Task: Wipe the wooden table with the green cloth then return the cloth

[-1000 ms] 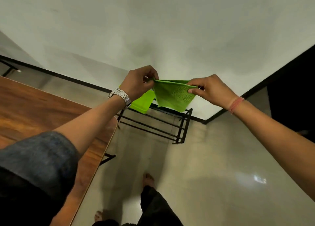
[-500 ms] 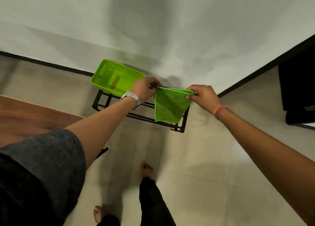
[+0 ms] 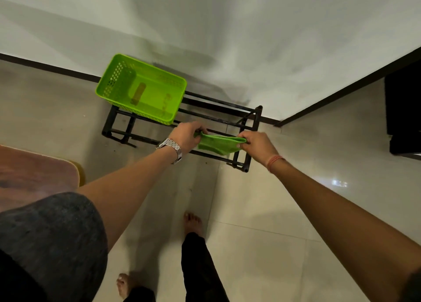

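**Mia:** What is that brown thing on the left?

**Tom:** That is the corner of the wooden bench (image 3: 34, 171). Nobody is touching it now, so I think the wiping is over.

**Mia:** And the green basket (image 3: 114, 83)?

**Tom:** It sits on the left end of the black rack (image 3: 255, 124), by the wall. It looks nearly empty — maybe the cloth goes back there.

**Mia:** Where is the cloth?

**Tom:** The green cloth (image 3: 218, 144) hangs in the air over the rack, between two hands. The left hand (image 3: 186, 135) is closed, pinching the left end. The right hand (image 3: 257, 145) is closed too, pinching the right end.

**Mia:** Why both hands?

**Tom:** They pull it flat — I think to fold it neatly before putting it away.
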